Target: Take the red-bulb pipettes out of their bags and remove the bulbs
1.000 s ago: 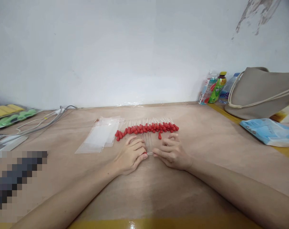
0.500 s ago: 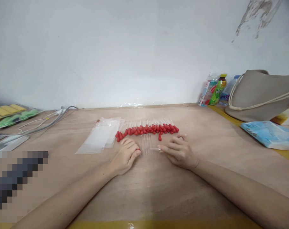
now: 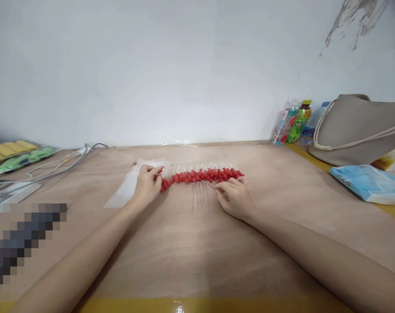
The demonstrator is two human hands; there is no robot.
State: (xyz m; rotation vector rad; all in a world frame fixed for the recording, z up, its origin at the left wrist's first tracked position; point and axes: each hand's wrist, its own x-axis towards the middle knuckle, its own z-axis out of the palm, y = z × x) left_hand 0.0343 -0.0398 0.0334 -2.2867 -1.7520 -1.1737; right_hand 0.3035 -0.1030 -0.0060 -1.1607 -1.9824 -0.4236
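Glass droppers with red rubber bulbs (image 3: 200, 175) lie side by side in a long row, their clear tubes pointing away. Several thin clear tubes (image 3: 200, 198) lie in front of the row's middle, pointing toward me. My left hand (image 3: 147, 184) is at the row's left end, over the clear bags (image 3: 121, 193). Its fingers are closed in a pinch on a red dropper bulb, partly hidden by them. My right hand (image 3: 235, 195) is closed on a slim clear tube (image 3: 211, 185), just right of the front tubes. Its fingers cover part of the row's right end.
Cables (image 3: 75, 163) and packs of yellow and green pieces (image 3: 24, 161) lie at the left. Bottles (image 3: 298, 121), a grey bag (image 3: 357, 126) and a blue-and-white packet (image 3: 367, 184) stand or lie at the right. A wall (image 3: 184, 78) rises behind the table.
My left hand has moved left and away from me, from the front tubes to the bags and row's left end. My right hand has moved slightly left and forward with its tube.
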